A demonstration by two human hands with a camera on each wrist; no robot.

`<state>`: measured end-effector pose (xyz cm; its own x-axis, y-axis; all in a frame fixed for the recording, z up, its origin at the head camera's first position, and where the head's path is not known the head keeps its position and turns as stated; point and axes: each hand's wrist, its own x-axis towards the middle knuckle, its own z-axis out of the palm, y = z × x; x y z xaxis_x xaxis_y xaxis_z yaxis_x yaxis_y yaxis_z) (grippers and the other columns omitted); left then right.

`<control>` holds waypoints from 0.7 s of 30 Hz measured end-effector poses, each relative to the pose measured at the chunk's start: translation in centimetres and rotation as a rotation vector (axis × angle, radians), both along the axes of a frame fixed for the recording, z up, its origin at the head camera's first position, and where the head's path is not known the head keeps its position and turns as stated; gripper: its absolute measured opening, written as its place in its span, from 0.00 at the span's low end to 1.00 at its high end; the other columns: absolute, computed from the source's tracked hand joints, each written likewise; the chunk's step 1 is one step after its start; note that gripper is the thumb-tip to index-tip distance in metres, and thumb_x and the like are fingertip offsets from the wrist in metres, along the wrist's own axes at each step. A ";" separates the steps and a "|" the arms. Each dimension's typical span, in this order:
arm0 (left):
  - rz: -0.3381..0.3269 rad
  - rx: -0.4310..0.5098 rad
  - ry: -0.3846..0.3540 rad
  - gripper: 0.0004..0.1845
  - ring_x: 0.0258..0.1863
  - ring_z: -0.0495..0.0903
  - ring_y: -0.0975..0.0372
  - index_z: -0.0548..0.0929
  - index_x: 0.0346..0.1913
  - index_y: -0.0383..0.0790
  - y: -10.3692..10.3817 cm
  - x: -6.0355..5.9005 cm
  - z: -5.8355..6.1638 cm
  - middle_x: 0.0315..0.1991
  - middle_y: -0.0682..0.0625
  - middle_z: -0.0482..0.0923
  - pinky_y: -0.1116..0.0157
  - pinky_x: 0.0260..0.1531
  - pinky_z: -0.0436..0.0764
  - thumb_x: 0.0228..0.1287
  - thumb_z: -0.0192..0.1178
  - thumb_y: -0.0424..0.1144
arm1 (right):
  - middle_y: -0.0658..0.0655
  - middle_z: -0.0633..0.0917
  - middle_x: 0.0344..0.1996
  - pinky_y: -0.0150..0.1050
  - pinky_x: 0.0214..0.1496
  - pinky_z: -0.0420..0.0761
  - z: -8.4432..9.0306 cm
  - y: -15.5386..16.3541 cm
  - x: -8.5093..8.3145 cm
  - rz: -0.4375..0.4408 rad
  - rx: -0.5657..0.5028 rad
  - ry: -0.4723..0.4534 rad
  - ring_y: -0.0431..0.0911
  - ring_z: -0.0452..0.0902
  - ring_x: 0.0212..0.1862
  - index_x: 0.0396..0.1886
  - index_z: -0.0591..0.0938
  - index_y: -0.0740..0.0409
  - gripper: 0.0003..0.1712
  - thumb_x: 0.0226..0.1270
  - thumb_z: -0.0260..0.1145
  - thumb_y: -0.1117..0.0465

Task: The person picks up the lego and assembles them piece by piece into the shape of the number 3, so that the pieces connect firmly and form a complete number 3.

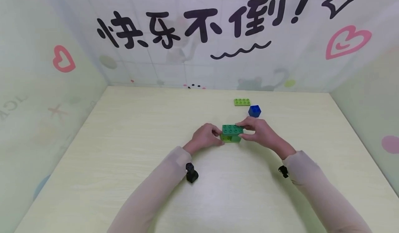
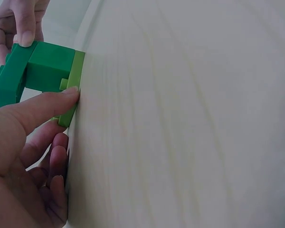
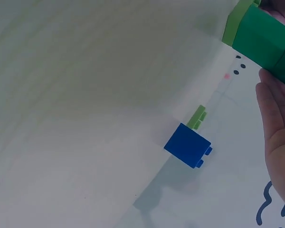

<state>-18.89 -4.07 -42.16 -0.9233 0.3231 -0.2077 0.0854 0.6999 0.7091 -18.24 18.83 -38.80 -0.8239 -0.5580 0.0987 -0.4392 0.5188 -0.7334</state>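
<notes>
In the head view, a small stack of toy building bricks stands mid-table between both hands. Its base is a light green plate [image 2: 77,71] lying flat on the table. On one end of the plate sits a green block [image 2: 50,65], and across the top lies a dark green studded brick [image 1: 231,130] that overhangs the plate's other end. My left hand [image 1: 205,136] pinches that end of the plate between thumb and index finger, its other fingers curled near the tabletop. With thumb and fingers, my right hand [image 1: 261,131] holds the top brick by its right end.
Behind the stack lie a second light green studded plate [image 1: 242,102] and a blue brick [image 1: 254,110], the blue one close beyond my right hand. Printed walls enclose the pale wooden table [image 1: 149,115] at the back and both sides.
</notes>
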 end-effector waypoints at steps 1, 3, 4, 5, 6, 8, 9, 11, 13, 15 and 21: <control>0.001 0.002 -0.003 0.20 0.36 0.76 0.66 0.85 0.43 0.45 0.0 0.0 0.0 0.35 0.56 0.80 0.67 0.36 0.73 0.43 0.73 0.43 | 0.58 0.79 0.43 0.47 0.50 0.75 -0.1 0.0 0.0 -0.001 -0.009 -0.009 0.51 0.76 0.47 0.49 0.79 0.65 0.21 0.53 0.70 0.66; -0.001 0.004 -0.004 0.20 0.36 0.76 0.66 0.85 0.43 0.45 -0.1 0.0 0.0 0.35 0.57 0.79 0.67 0.35 0.73 0.43 0.73 0.43 | 0.58 0.79 0.44 0.46 0.50 0.74 -0.2 0.1 -0.1 -0.007 -0.022 -0.029 0.51 0.76 0.47 0.49 0.79 0.64 0.21 0.54 0.70 0.65; -0.003 0.004 -0.005 0.20 0.36 0.76 0.66 0.85 0.43 0.45 -0.1 0.0 0.0 0.35 0.57 0.79 0.67 0.35 0.73 0.42 0.73 0.43 | 0.58 0.79 0.45 0.47 0.51 0.74 -0.2 0.1 -0.1 -0.008 -0.030 -0.041 0.51 0.76 0.48 0.50 0.79 0.64 0.21 0.54 0.70 0.65; -0.004 0.005 -0.004 0.20 0.36 0.76 0.66 0.85 0.43 0.45 -0.2 0.0 0.0 0.35 0.57 0.79 0.67 0.35 0.73 0.42 0.73 0.43 | 0.59 0.78 0.46 0.47 0.51 0.73 -0.1 0.1 -0.1 -0.007 -0.040 -0.056 0.52 0.76 0.49 0.50 0.78 0.64 0.22 0.54 0.69 0.64; -0.002 0.006 -0.005 0.21 0.36 0.76 0.66 0.85 0.43 0.45 -0.2 0.0 0.1 0.35 0.57 0.79 0.67 0.35 0.73 0.42 0.74 0.43 | 0.59 0.78 0.46 0.47 0.52 0.73 -0.1 0.1 -0.1 -0.004 -0.052 -0.072 0.52 0.75 0.49 0.50 0.78 0.64 0.22 0.55 0.69 0.64; -0.006 0.004 -0.001 0.21 0.36 0.76 0.66 0.85 0.43 0.45 -0.2 0.0 0.1 0.35 0.57 0.79 0.68 0.35 0.73 0.42 0.74 0.43 | 0.60 0.78 0.47 0.47 0.53 0.72 0.1 0.2 -0.2 -0.001 -0.070 -0.110 0.53 0.75 0.50 0.51 0.78 0.64 0.22 0.56 0.69 0.64; -0.006 0.004 -0.002 0.21 0.36 0.76 0.66 0.85 0.43 0.45 -0.2 0.0 0.1 0.35 0.57 0.79 0.68 0.35 0.73 0.42 0.74 0.43 | 0.61 0.78 0.48 0.47 0.54 0.72 0.2 0.3 -0.2 0.001 -0.081 -0.127 0.53 0.74 0.51 0.51 0.78 0.64 0.22 0.56 0.68 0.64; -0.006 0.004 -0.001 0.21 0.36 0.76 0.66 0.85 0.43 0.45 -0.2 0.0 0.1 0.35 0.57 0.79 0.68 0.35 0.73 0.42 0.73 0.43 | 0.61 0.78 0.49 0.47 0.54 0.71 0.4 0.4 -0.2 0.007 -0.095 -0.154 0.53 0.74 0.51 0.52 0.77 0.65 0.22 0.56 0.68 0.64; -0.007 0.003 -0.001 0.20 0.36 0.76 0.66 0.85 0.44 0.45 -0.1 0.1 0.1 0.35 0.57 0.79 0.68 0.35 0.73 0.43 0.73 0.43 | 0.62 0.78 0.49 0.47 0.54 0.71 0.6 0.5 -0.3 0.009 -0.103 -0.172 0.53 0.75 0.51 0.52 0.77 0.65 0.22 0.57 0.67 0.64; -0.006 0.006 -0.003 0.20 0.36 0.76 0.66 0.85 0.44 0.44 -0.1 0.1 0.2 0.35 0.57 0.79 0.68 0.35 0.73 0.43 0.73 0.42 | 0.62 0.79 0.49 0.47 0.53 0.72 0.8 0.7 -0.3 0.005 -0.102 -0.177 0.53 0.75 0.50 0.52 0.77 0.66 0.22 0.58 0.67 0.64; 0.001 0.005 -0.004 0.20 0.36 0.75 0.65 0.85 0.43 0.44 -0.2 0.3 0.2 0.35 0.56 0.78 0.68 0.35 0.72 0.43 0.73 0.42 | 0.63 0.80 0.48 0.38 0.49 0.75 1.0 1.3 -0.8 -0.027 -0.064 -0.174 0.51 0.77 0.47 0.52 0.76 0.68 0.21 0.61 0.65 0.62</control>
